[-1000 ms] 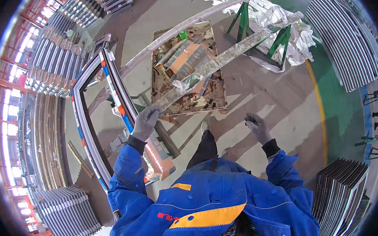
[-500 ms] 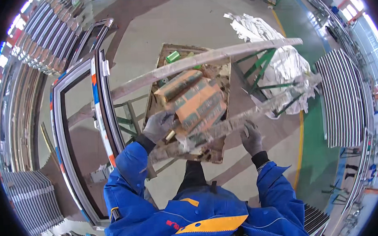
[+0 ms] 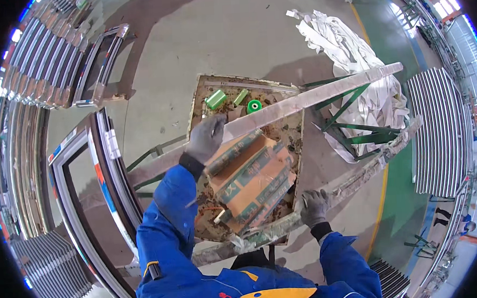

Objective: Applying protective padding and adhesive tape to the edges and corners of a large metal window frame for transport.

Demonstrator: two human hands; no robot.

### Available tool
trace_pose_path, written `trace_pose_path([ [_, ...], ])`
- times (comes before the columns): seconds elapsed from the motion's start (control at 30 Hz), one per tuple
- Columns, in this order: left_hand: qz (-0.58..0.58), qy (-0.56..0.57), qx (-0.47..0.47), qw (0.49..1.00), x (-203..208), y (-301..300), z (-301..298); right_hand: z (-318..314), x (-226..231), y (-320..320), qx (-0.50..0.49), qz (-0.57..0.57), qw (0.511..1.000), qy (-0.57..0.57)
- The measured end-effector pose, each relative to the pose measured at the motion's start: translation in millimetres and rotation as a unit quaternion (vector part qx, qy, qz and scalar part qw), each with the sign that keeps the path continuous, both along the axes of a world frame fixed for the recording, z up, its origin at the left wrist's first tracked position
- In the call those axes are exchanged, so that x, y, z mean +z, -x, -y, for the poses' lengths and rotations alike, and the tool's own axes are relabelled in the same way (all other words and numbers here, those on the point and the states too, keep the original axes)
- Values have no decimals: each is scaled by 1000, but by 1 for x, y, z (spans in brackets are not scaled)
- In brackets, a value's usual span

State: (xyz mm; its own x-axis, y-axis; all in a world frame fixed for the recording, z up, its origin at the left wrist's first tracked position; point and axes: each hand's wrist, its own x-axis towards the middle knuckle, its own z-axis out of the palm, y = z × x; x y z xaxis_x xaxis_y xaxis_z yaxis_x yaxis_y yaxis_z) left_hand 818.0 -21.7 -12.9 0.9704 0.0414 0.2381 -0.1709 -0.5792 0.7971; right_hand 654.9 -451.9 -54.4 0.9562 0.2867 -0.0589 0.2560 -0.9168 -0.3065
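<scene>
My left hand [image 3: 205, 139], in a grey glove, is over the far wrapped rail [image 3: 301, 102]. Its fingers are curled; what they hold, if anything, is hidden. My right hand [image 3: 314, 207], gloved too, rests with bent fingers over the near rail [image 3: 359, 181], which is wrapped in clear, wrinkled film. Between the rails, below their level, an opened brown cardboard box [image 3: 253, 175] with dark green print lies on a littered board [image 3: 198, 105]. Beyond the far rail are a green film roll [image 3: 216, 99], a smaller green roll [image 3: 240, 97] and a round green reel [image 3: 254, 105].
A large window frame [image 3: 96, 156] leans at the left of the rails. Green metal legs [image 3: 349, 105] carry the rails at the right, beside crumpled white sheeting [image 3: 346, 46]. Stacked profiles stand at the right [image 3: 440, 133] and far left [image 3: 50, 51].
My left hand has moved away from the near rail and the box, out to the far rail. My right hand has come down onto the near rail. The whole view has shifted.
</scene>
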Motion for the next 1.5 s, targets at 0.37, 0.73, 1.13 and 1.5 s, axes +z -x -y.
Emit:
trace_pose_path([
  [0.37,-185,-304,-220,908,-128,-185,45,-4,1,-12,-24,-49,998,34],
  [0.73,-226,-393,-299,840,-176,-223,90,-3,-1,-14,-42,-35,998,-1],
  [1.13,-209,223,-118,945,53,-99,51,11,4,-1,-29,17,997,-72],
  [1.5,-249,467,19,848,168,294,211,0,122,100,82,-110,841,-523],
])
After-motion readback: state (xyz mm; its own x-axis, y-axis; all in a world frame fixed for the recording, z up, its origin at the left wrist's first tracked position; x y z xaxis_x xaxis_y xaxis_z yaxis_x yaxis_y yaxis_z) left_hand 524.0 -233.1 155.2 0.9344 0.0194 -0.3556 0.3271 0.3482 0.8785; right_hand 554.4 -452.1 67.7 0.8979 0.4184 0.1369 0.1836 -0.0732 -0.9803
